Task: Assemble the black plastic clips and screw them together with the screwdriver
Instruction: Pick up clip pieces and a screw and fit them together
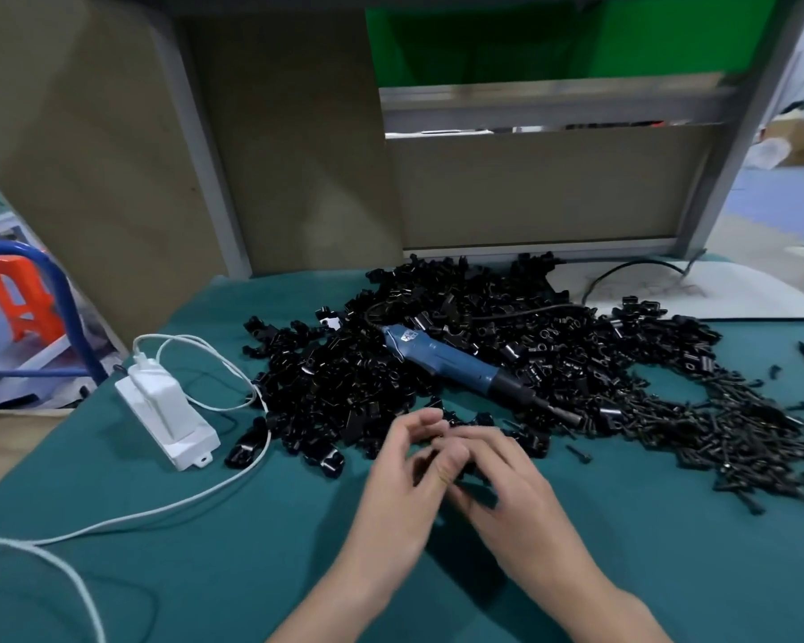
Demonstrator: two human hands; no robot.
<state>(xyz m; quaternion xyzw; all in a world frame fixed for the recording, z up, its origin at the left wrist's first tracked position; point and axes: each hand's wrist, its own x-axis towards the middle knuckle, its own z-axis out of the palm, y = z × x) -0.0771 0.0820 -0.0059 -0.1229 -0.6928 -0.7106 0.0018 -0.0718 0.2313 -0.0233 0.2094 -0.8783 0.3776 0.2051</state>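
Low and close, the left hand (402,466) and right hand (511,489) meet with wrists angled inward, fingers (451,459) curled and pinching a small black clip (469,470) that is mostly hidden between them. It looks like light, stiff, slick plastic, best gripped by its flat sides. At twelve o'clock the blue screwdriver (456,364) lies on the pile of clips (372,364). Screws (753,433) are heaped at two o'clock on the tabletop (251,526).

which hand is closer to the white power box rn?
Left. The left hand is to the right of the white power box; the right hand lies beyond the left one, farther right.
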